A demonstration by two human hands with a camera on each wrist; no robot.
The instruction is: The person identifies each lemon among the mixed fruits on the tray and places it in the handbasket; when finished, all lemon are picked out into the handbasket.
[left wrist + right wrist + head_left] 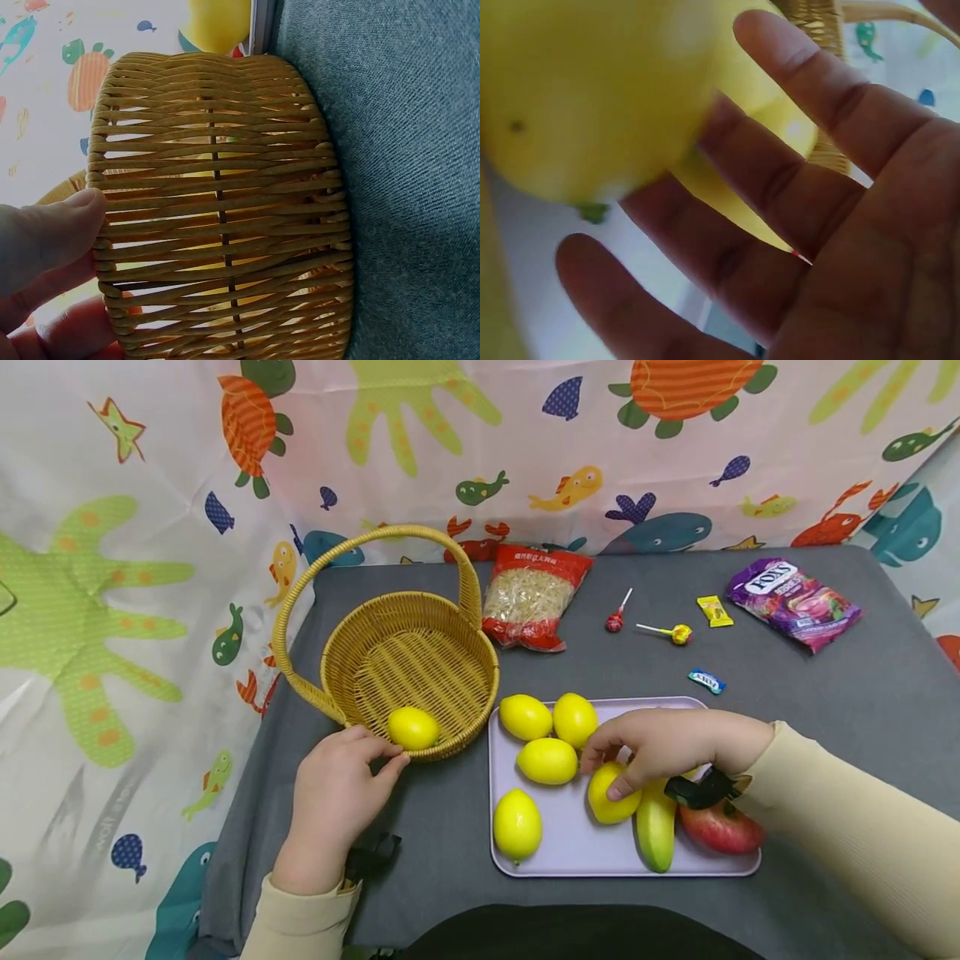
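My left hand [333,793] pinches the near rim of a round wicker basket [480,710] between thumb and fingers. The left wrist view shows the thumb [56,229] on the rim of the woven wall. Inside the basket, against its near side, lies one lemon [413,727]. Over a lilac tray [555,852], my right hand [675,739] holds another lemon [613,794], thumb on its near side and fingers beyond it. In the right wrist view that lemon [592,90] is blurred, close to the fingers. Several more lemons [547,761] lie on the tray's left half.
A green-yellow banana [656,831] and a red apple [722,828] lie on the tray below the right wrist. Behind are a red pasta bag [534,597], two lollipops [614,621], a yellow candy [715,611], a blue candy [707,681] and a purple candy bag [793,602].
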